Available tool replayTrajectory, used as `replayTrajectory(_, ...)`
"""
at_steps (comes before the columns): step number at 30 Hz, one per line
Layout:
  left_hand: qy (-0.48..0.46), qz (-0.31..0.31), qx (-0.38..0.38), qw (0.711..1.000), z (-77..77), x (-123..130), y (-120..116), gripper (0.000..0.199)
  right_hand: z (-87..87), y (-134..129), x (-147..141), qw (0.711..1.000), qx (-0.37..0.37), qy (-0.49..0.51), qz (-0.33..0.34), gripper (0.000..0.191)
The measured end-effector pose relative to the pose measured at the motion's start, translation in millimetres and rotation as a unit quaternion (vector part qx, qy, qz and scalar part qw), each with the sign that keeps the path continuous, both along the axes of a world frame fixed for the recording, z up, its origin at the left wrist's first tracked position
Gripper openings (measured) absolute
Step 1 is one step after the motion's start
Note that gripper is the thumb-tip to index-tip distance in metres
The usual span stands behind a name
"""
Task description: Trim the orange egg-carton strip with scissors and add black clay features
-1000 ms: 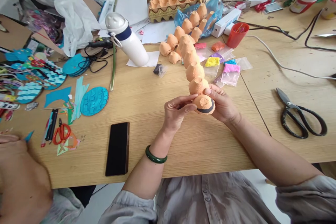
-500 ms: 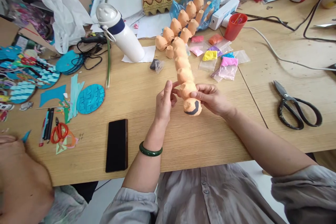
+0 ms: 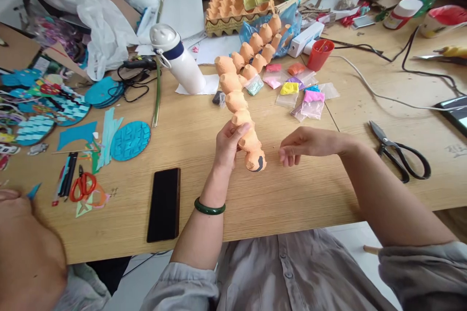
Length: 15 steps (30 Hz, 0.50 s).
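Observation:
An orange egg-carton strip (image 3: pixel 235 99), a row of several cups with a dark curved mark on its near end cup, is in my left hand (image 3: pixel 226 143). The thumb lies on top of the strip near its lower end, and the fingers curl round its left side and underneath. The strip slants away from me with its far end raised toward the back. To the right of it, apart from it, my right hand (image 3: pixel 304 146) hovers over the table with fingers curled in and thumb against them; I see nothing in it.
A black phone (image 3: pixel 164 205) lies left of my forearm, black-handled scissors (image 3: pixel 399 150) to the right. Bags of coloured clay (image 3: pixel 313 97), a red cup (image 3: pixel 320 55), a white bottle (image 3: pixel 178 60) and more egg-carton cups (image 3: pixel 268 53) stand behind. Another person's arm (image 3: pixel 27 248) rests at left.
My right hand has let go of the strip and moved right. My left hand now holds it alone, and the strip's far end has swung to the left.

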State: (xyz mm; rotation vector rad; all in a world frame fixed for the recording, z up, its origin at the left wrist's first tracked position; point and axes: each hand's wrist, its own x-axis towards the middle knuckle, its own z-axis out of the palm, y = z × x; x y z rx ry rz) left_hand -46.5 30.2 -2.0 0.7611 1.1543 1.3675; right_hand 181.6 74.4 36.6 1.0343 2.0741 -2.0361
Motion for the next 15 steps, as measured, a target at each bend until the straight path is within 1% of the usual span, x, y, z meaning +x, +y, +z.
replayTrajectory(1, -0.004, -0.006, 0.001, 1.000, 0.3, 0, 0, 0.039, -0.8, 2, 3, 0.999, -0.021, -0.012, 0.027, 0.051)
replayTrajectory(2, -0.006, -0.011, -0.002, 1.000, 0.3, -1, 0, 0.039, -3.8, 4, 4, 0.999, -0.034, -0.015, 0.039, 0.051)
replayTrajectory(3, -0.007, -0.016, -0.006, 1.000, 0.1, -1, 1, 0.039, -8.6, 7, 4, 0.999, -0.033, -0.006, 0.027, 0.052)
replayTrajectory(4, -0.008, -0.020, -0.011, 1.000, -0.4, -1, 1, 0.039, -14.3, 11, 3, 1.000, -0.022, 0.018, -0.003, 0.052)
replayTrajectory(5, -0.009, -0.023, -0.015, 1.000, -1.2, -1, 2, 0.039, -20.3, 17, 1, 0.997, 0.011, 0.053, -0.046, 0.051)
replayTrajectory(6, -0.009, -0.026, -0.019, 0.999, -2.2, -1, 2, 0.039, -25.9, 24, -1, 0.990, 0.065, 0.081, -0.100, 0.048)
replayTrajectory(7, -0.008, -0.028, -0.021, 0.999, -3.2, -1, 2, 0.039, -30.5, 32, -4, 0.972, 0.123, 0.107, -0.167, 0.043)
replayTrajectory(8, -0.006, -0.028, -0.022, 0.999, -4.2, -1, 3, 0.039, -34.0, 40, -7, 0.947, 0.170, 0.136, -0.235, 0.039)
replayTrajectory(9, -0.003, -0.027, -0.022, 0.999, -5.0, 0, 3, 0.038, -36.1, 47, -10, 0.923, 0.192, 0.165, -0.290, 0.035)
replayTrajectory(10, 0.000, -0.026, -0.023, 0.999, -5.7, 1, 3, 0.037, -37.0, 52, -13, 0.899, 0.191, 0.196, -0.341, 0.032)
replayTrajectory(11, 0.002, -0.024, -0.024, 0.999, -6.1, 2, 3, 0.036, -37.1, 56, -16, 0.881, 0.175, 0.222, -0.379, 0.030)
replayTrajectory(12, 0.005, -0.022, -0.023, 0.999, -6.4, 3, 3, 0.037, -36.7, 57, -19, 0.869, 0.150, 0.240, -0.406, 0.029)
replayTrajectory(13, 0.008, -0.020, -0.022, 1.000, -6.7, 5, 2, 0.039, -36.1, 55, -21, 0.862, 0.125, 0.250, -0.423, 0.029)
replayTrajectory(15, 0.015, -0.017, -0.017, 1.000, -7.5, 9, 2, 0.043, -35.3, 46, -25, 0.868, 0.097, 0.241, -0.424, 0.033)
